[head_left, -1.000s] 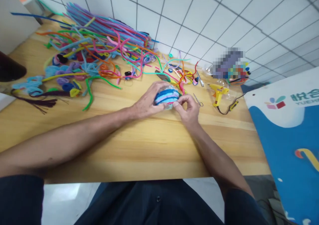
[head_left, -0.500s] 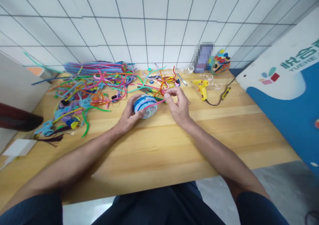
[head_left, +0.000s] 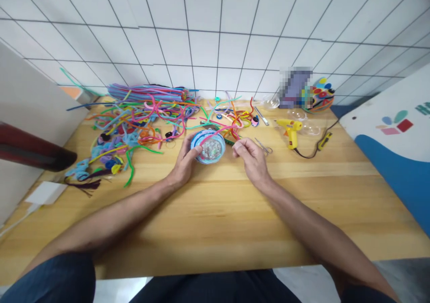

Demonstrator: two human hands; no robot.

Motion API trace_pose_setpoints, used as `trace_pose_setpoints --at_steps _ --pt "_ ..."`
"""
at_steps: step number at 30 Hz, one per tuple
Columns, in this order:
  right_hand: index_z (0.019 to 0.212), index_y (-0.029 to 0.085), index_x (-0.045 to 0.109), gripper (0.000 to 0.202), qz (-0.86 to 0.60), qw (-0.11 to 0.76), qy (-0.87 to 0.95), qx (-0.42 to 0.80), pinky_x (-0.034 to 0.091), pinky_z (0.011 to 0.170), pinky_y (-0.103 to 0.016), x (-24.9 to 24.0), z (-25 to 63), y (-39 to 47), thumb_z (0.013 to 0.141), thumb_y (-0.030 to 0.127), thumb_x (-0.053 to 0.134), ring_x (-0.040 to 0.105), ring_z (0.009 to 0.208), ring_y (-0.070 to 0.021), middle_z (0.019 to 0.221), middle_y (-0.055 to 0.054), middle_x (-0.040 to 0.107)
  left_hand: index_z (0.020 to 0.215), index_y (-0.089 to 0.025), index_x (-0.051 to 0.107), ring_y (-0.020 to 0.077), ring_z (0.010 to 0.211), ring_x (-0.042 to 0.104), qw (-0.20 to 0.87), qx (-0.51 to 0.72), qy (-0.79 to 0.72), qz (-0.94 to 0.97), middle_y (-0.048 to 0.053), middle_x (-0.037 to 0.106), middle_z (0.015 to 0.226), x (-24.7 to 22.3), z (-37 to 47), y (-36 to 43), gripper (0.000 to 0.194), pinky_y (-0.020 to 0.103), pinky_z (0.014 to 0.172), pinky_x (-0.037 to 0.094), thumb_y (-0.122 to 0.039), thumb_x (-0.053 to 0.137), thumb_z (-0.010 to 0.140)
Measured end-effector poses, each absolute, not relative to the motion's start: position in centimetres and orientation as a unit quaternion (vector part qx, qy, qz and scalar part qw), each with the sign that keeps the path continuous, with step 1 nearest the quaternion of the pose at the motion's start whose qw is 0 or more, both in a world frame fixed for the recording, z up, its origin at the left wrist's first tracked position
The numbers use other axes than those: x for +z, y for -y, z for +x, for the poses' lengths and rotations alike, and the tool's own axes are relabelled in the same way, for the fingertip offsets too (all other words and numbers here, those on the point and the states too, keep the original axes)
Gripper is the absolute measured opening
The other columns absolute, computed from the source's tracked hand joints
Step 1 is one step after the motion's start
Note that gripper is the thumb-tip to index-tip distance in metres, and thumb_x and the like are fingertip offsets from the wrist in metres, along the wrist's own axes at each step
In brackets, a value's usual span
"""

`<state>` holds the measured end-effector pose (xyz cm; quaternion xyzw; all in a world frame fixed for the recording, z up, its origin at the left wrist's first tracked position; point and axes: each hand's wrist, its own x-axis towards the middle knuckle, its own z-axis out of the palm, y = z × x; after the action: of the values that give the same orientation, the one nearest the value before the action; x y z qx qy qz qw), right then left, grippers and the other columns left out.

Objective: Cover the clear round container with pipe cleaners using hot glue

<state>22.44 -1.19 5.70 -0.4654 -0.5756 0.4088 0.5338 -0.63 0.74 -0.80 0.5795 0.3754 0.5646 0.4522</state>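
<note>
My left hand (head_left: 186, 160) is wrapped round the left side of a ball (head_left: 213, 148) wound with blue and purple pipe cleaners. The near face of the ball shows a clear, shiny part without winding. Under my left thumb, the end of a pink pipe cleaner (head_left: 217, 133) lies against the ball. From there it rises to the right and bends down towards my right hand (head_left: 251, 157). My right thumb and forefinger are pinched together at its far end, a little right of the ball. The fingertips partly hide that end.
Loose pipe cleaners (head_left: 134, 133) in many colours cover the left of the table (head_left: 201, 218); a bundle (head_left: 148, 92) lies behind. Small scissors (head_left: 264, 146) lie beyond my right hand. Farther right are a yellow glue gun (head_left: 290, 130), clear plastic domes (head_left: 311, 127) and a yellow cutter (head_left: 324, 141).
The ball has turned so its clear face shows more towards me. My right hand has moved down, and the pink pipe cleaner, straight before, now bends. The head view has shifted left.
</note>
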Motion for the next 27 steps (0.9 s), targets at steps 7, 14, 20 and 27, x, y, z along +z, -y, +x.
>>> trace_pose_setpoints --at_steps 7,14,20,27 --pt "0.087 0.024 0.067 0.034 -0.515 0.485 0.599 0.376 0.053 0.075 -0.033 5.4 26.6 1.2 0.093 0.055 0.076 0.064 0.075 -0.0169 0.078 0.003 0.068 0.154 -0.029 0.047 0.0309 0.138 0.067 0.444 0.518 -0.376 0.627 0.014 0.063 0.155 -0.4 -0.8 -0.1 0.069 0.053 0.120 0.058 -0.061 0.077 0.100" --pt "0.088 0.024 0.069 0.023 -0.602 0.569 0.530 0.182 0.050 0.070 -0.033 5.5 34.1 1.0 0.087 0.045 0.078 0.060 0.072 -0.0177 0.078 0.002 0.068 0.159 -0.026 0.041 0.0350 0.153 0.057 0.420 0.503 -0.359 0.664 0.018 0.052 0.164 -0.7 -0.6 0.2 0.077 0.060 0.132 0.047 -0.056 0.080 0.100" --pt "0.113 0.027 0.076 0.013 -0.459 0.457 0.761 0.044 0.062 0.090 -0.046 5.5 27.9 3.4 0.101 0.029 0.070 0.075 0.099 -0.0271 0.106 -0.008 0.081 0.161 -0.027 0.040 0.0371 0.157 0.053 0.389 0.496 -0.358 0.689 0.019 0.048 0.166 -0.7 -0.9 0.1 0.076 0.064 0.134 0.044 -0.058 0.076 0.103" --pt "0.146 0.027 0.065 0.042 -0.340 0.409 0.846 -0.051 0.061 0.105 -0.053 5.0 23.5 2.9 0.104 0.022 0.069 0.074 0.124 -0.0322 0.135 -0.014 0.077 0.164 -0.026 0.039 0.0391 0.158 0.051 0.384 0.498 -0.338 0.700 0.020 0.048 0.166 -0.5 -0.7 0.2 0.078 0.067 0.135 0.042 -0.059 0.075 0.103"
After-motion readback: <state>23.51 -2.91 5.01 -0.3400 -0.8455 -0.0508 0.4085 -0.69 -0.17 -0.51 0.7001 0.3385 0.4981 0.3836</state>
